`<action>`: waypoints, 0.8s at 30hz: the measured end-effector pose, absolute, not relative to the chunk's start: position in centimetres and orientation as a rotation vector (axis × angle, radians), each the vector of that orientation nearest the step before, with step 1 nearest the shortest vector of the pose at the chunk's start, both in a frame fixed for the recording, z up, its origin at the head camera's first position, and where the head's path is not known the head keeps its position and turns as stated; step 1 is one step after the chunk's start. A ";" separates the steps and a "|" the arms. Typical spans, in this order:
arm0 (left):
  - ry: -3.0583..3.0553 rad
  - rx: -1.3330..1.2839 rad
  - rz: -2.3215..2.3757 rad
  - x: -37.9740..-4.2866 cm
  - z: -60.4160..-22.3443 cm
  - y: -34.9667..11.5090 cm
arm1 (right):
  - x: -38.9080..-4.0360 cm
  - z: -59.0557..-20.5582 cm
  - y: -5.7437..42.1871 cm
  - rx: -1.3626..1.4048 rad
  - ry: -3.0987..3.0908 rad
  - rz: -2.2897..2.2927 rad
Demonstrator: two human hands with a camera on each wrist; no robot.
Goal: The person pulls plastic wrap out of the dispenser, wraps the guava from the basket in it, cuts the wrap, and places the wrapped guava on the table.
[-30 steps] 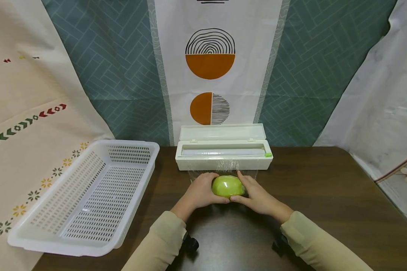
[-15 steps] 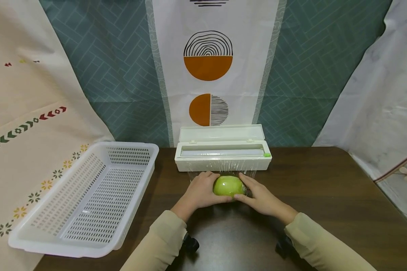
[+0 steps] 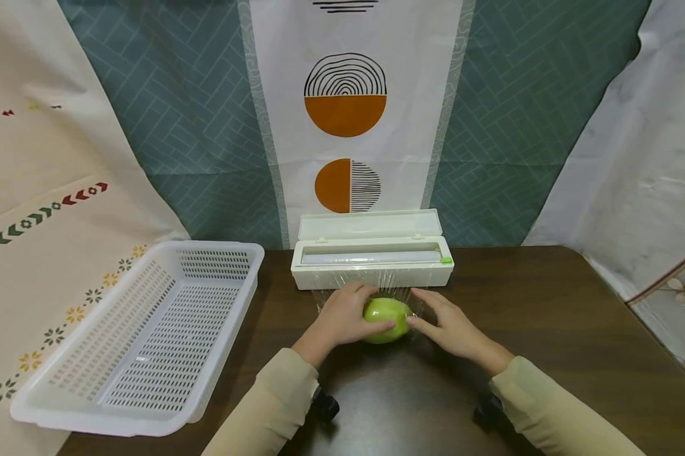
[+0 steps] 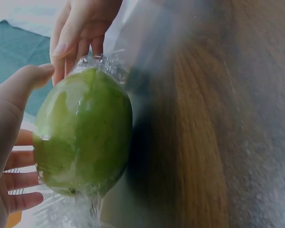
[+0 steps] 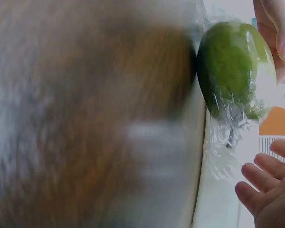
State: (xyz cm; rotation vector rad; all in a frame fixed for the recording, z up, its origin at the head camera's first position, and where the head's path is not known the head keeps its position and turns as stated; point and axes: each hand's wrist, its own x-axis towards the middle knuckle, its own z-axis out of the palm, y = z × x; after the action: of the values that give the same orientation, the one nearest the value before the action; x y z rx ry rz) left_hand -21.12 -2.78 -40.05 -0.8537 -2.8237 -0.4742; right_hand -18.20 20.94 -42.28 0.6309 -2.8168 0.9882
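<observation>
A green mango (image 3: 388,320), wrapped in clear cling film, lies at the middle of the table. My left hand (image 3: 348,316) holds its left side, thumb across the front and fingers behind. Beside the other end is my right hand (image 3: 456,332), its fingers spread; in the right wrist view these fingers (image 5: 266,178) stand apart from the fruit. Crumpled film (image 4: 102,64) bunches at both ends of the mango. Creased cling film (image 3: 388,278) stretches between it and the white wrap dispenser (image 3: 371,278), whose lid stands raised over a roll.
A white perforated plastic basket (image 3: 242,323) stands at the left on the dark wooden table (image 3: 547,329). Patterned cloths hang behind and at both sides. A black device (image 3: 325,407) is strapped under the left wrist, another (image 3: 486,413) under the right.
The mango has turned and shifted slightly to the right. My right hand has drawn away from it to the right, while the left thumb has moved further across its front.
</observation>
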 end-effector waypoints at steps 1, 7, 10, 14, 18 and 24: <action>-2.820 -0.865 -0.483 -21.2 -39.9 -2.6 | -18.2 -42.2 21.1 0.620 -2.808 0.987; -2.794 -0.918 -0.495 -21.6 -39.3 -1.7 | -18.6 -41.8 22.3 0.542 -2.751 0.994; -2.770 -0.942 -0.482 -21.9 -39.0 -1.1 | -18.8 -41.7 22.9 0.516 -2.714 0.988; -2.758 -0.963 -0.456 -22.1 -38.7 -0.3 | -19.2 -41.7 23.6 0.485 -2.668 0.967; -2.773 -0.972 -0.426 -22.3 -38.4 0.4 | -19.4 -41.7 24.3 0.451 -2.654 0.955; -2.802 -0.980 -0.435 -22.5 -38.1 1.5 | -19.7 -41.7 25.1 0.416 -2.655 0.950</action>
State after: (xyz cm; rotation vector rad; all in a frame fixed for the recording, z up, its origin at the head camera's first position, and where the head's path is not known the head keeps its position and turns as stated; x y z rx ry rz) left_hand -22.52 1.52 -38.08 -0.9802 -2.8025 -0.4350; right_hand -19.74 25.11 -41.69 0.4163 -2.6550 0.9500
